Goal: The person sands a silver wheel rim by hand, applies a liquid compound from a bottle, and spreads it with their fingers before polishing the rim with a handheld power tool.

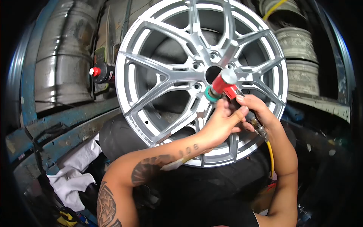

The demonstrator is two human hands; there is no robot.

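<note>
A silver multi-spoke alloy wheel [172, 77] fills the middle of the view, its face toward me. In front of its hub is a small red air sander [223, 85] with a round silver cap and a green pad [211, 94]. The pad is at a spoke by the lug holes; whether it touches is hard to tell. My right hand [257, 109] is closed around the sander's dark handle. From the left, my left hand [228, 117] is closed at the same handle, thumb and fingers against it, some fingers hidden. A yellow air hose [270, 151] hangs from the handle's fitting.
Below the wheel is a black padded support [119, 138]. A red-capped dark bottle [103, 73] is at the wheel's left edge. White cloth [72, 178] hangs lower left. Metal barrels [66, 72] stand left, and stacked wheel rims [298, 56] sit right on a rack.
</note>
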